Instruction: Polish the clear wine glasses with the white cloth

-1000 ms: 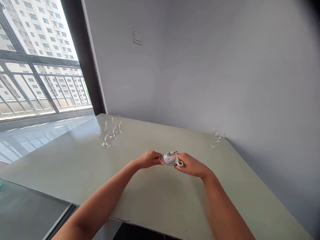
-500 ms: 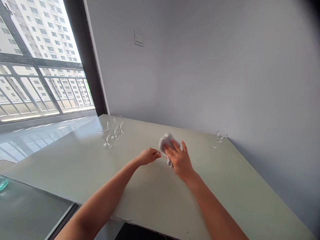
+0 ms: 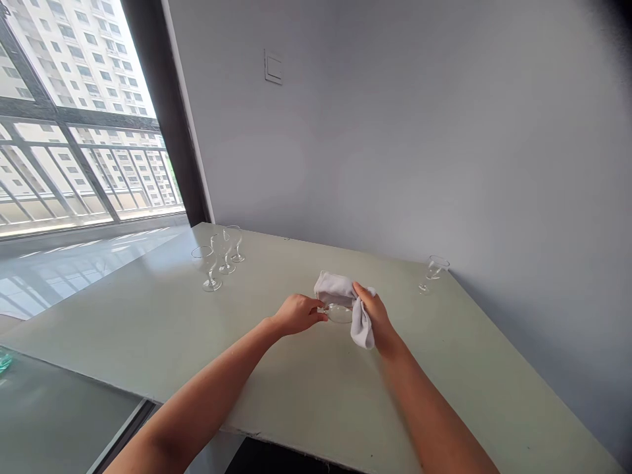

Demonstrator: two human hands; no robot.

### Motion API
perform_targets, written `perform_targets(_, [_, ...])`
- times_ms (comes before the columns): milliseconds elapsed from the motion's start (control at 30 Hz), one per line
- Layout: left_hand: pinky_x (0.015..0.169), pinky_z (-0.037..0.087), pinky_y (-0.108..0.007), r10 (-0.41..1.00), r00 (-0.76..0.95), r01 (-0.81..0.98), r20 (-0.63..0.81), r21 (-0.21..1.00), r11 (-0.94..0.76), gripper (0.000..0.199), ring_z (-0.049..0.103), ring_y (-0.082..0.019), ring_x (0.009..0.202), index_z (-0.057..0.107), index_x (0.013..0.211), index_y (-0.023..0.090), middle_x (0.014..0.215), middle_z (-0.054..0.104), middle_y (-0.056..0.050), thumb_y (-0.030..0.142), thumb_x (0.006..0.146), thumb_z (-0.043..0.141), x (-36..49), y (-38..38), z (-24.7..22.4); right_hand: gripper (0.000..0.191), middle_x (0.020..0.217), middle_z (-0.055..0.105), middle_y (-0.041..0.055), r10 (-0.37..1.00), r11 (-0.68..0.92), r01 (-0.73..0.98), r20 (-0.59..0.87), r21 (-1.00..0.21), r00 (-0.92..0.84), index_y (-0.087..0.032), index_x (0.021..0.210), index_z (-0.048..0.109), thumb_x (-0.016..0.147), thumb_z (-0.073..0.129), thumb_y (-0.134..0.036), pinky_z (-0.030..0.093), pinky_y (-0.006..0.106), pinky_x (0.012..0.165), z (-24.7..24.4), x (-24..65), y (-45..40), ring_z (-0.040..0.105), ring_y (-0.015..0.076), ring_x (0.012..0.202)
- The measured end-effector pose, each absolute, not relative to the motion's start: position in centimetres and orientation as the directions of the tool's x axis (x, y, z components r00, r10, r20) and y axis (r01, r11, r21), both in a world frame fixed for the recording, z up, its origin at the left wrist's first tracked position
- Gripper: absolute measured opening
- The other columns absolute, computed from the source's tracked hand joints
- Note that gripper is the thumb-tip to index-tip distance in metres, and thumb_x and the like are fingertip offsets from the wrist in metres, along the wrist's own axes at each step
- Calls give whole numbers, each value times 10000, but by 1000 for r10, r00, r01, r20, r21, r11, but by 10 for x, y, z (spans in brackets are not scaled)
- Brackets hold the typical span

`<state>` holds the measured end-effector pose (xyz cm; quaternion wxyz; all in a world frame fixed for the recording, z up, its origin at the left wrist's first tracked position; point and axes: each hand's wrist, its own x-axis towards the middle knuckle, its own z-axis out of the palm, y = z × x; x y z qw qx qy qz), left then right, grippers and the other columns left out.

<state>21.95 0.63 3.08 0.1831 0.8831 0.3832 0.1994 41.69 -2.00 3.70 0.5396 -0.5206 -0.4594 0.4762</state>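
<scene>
A clear stemmed glass (image 3: 340,314) lies sideways between my hands, its bowl toward the right. My left hand (image 3: 299,314) pinches it at the stem end. In my right hand (image 3: 378,319) is a white cloth (image 3: 336,286), which drapes behind the bowl and hangs down at its right side. The cloth covers part of the glass, and my right fingers are mostly hidden behind it.
Three stemmed glasses stand at the back left of the pale table (image 3: 276,408), the nearest one (image 3: 211,284) in front. Another glass (image 3: 437,266) is by the wall at the back right. A green glass object (image 3: 4,361) shows at the far left edge.
My right hand has turned and moved slightly right and down, and the cloth has opened out. More of the glass bowl now shows. My left hand has shifted a little to the right.
</scene>
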Motion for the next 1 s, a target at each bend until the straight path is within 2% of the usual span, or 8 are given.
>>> perform_targets(100, [543, 311, -209, 786, 576, 614, 225, 515, -597, 321, 484, -104, 548, 578, 1064, 256, 568, 527, 48, 428, 812, 475, 222, 7, 29, 332, 904, 637, 29, 967, -48, -361, -134, -931, 217, -226, 855, 596, 703, 573, -520, 482, 279, 576, 30, 411, -16, 593, 195, 808])
perform_targets(200, [567, 333, -203, 821, 506, 631, 264, 537, -561, 458, 477, -103, 556, 400, 1270, 280, 578, 512, 63, 396, 830, 450, 228, 5, 23, 360, 985, 619, 32, 960, 35, -490, -106, -871, 258, -244, 866, 566, 716, 520, -568, 506, 319, 626, 23, 396, -14, 586, 209, 897])
perform_targets(433, [569, 367, -220, 877, 351, 570, 327, 669, -478, 546, 497, -114, 582, 276, 1339, 242, 664, 550, 35, 237, 815, 429, 245, -5, 4, 420, 995, 618, 52, 900, 198, -419, -5, -886, 435, -217, 947, 570, 775, 430, -573, 463, 329, 768, 10, 358, -32, 556, 216, 981])
perform_targets(533, [603, 414, -245, 889, 305, 486, 341, 747, -453, 668, 518, -131, 651, 228, 1358, 232, 776, 568, 4, 265, 757, 519, 248, -5, -1, 406, 1001, 625, 55, 929, 173, -379, 22, -909, 370, -204, 971, 581, 757, 494, -538, 444, 313, 786, 5, 344, -39, 555, 211, 973])
perform_targets(667, [726, 457, -286, 877, 223, 425, 426, 767, -480, 666, 512, -144, 767, 318, 1330, 237, 913, 493, -46, 319, 723, 578, 250, -2, -5, 402, 974, 638, 67, 969, 107, -315, 29, -943, 245, -188, 1010, 583, 724, 583, -470, 447, 304, 743, 3, 336, -40, 563, 212, 932])
perform_targets(833, [884, 402, -359, 864, 259, 402, 433, 765, -504, 570, 480, -178, 945, 445, 1257, 291, 1027, 452, -55, 249, 707, 589, 248, -7, 5, 352, 932, 643, 43, 961, 174, -316, 89, -933, 263, -187, 984, 598, 702, 634, -394, 440, 304, 754, 9, 345, -36, 575, 194, 872])
perform_targets(933, [920, 373, -379, 872, 315, 169, 374, 882, -439, 454, 465, -215, 1039, 537, 1176, 270, 1152, 464, -65, 266, 723, 570, 246, -11, 17, 322, 909, 643, 20, 950, 188, -333, 86, -924, 299, -207, 973, 596, 701, 643, -372, 438, 299, 758, 14, 351, -35, 578, 177, 844])
perform_targets(1000, [939, 361, -378, 881, 379, -96, 283, 959, -266, 416, 453, -233, 1102, 530, 1184, 252, 1222, 478, -61, 314, 773, 515, 243, -11, 24, 303, 913, 643, 17, 957, 178, -371, 73, -911, 280, -211, 952, 596, 698, 649, -367, 439, 298, 756, 17, 353, -34, 579, 174, 843])
